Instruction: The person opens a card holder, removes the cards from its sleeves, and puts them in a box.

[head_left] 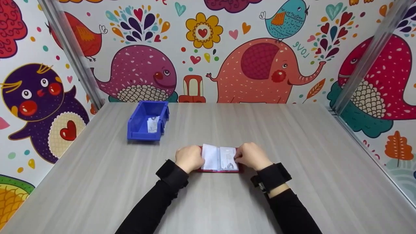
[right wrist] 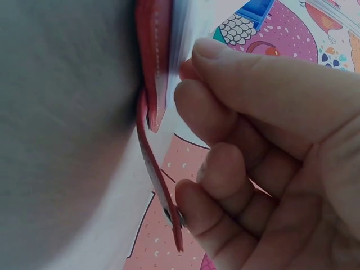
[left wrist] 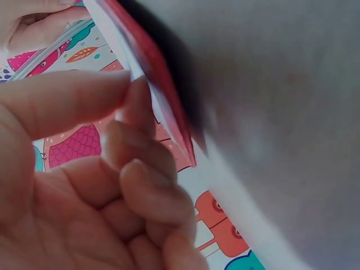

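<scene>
A red card holder [head_left: 209, 171] lies open on the table, with clear plastic sleeves showing inside. A white printed card [head_left: 228, 159] sits in the right-hand sleeve. My left hand [head_left: 190, 158] is at the holder's left side, where thumb and index finger pinch the edge of a sleeve [left wrist: 121, 48] inside the red cover [left wrist: 154, 67]. On the opposite side, my right hand [head_left: 253, 156] has its fingers curled, with thumb and index finger pinching at the edge of the right sleeve. A red closing strap [right wrist: 154, 169] with a snap sticks out beside the right fingertips.
A blue open-front bin [head_left: 143, 136] stands at the back left of the table, holding a small white printed packet or card [head_left: 152, 124]. A wall with cartoon animals [head_left: 256, 71] closes off the back, and metal posts [head_left: 66, 48] rise at the corners.
</scene>
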{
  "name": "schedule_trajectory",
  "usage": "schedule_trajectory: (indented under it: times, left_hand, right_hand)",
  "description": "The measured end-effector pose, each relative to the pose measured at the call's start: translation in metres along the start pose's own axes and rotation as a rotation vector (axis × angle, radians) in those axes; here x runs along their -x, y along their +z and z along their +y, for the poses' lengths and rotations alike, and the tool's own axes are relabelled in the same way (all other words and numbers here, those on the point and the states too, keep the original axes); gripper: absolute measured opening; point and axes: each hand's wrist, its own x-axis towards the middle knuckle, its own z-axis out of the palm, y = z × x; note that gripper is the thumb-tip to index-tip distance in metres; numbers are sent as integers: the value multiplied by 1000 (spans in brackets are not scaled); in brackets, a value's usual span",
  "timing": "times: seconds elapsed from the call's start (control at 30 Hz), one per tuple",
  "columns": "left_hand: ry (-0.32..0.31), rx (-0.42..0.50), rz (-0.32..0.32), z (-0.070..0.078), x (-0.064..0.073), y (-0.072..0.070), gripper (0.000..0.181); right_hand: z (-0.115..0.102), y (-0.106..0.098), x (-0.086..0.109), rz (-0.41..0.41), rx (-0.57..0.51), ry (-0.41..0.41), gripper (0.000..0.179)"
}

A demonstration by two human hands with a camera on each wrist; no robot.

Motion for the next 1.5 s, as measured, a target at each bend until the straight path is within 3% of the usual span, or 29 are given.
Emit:
schedule_trajectory:
  times: [0.6,0.93,1.07,1.27,1.5]
  left_hand:
    - [-24,-13,-48,-1,-2,0,14]
    - [-17,-18,-9,3,-2,-1,14]
    - [1,3,15,12,-2,-4,18]
    - [70,90,41,24,-2,-5,39]
    - [127,131,70,35,-3,1,40]
  right_hand:
    - [-2,1,0,-6,4,47,6]
    - [-2,2,0,-2,2,50,6]
    - [-2,3,0,1,0,49,6]
    - [-2,4,0,3,3,49,6]
    - [-2,4,0,6,2,52,7]
